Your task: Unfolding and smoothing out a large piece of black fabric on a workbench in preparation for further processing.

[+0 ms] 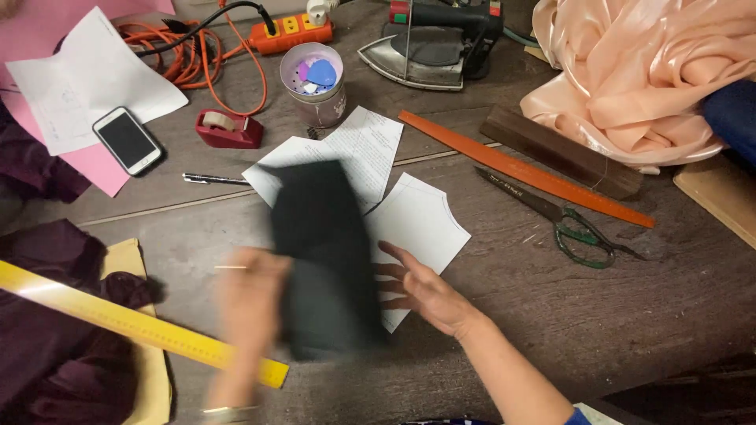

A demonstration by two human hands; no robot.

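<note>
A dark piece of fabric (323, 252) lies blurred over white paper pattern pieces (417, 220) in the middle of the wooden table (614, 315). My left hand (248, 303), blurred with motion, is at the fabric's left edge and seems to grip it. My right hand (425, 291) rests at the fabric's right edge with its fingers spread, touching the fabric and the paper beneath.
Green-handled scissors (567, 224), an orange ruler (524, 169) and a dark wooden bar (559, 149) lie to the right. Peach satin cloth (638, 71) is heaped at the back right, beside an iron (433, 47). A yellow ruler (134, 323), maroon cloth (47, 346), phone (126, 140), tape dispenser (228, 127) and cup (313, 83) sit to the left.
</note>
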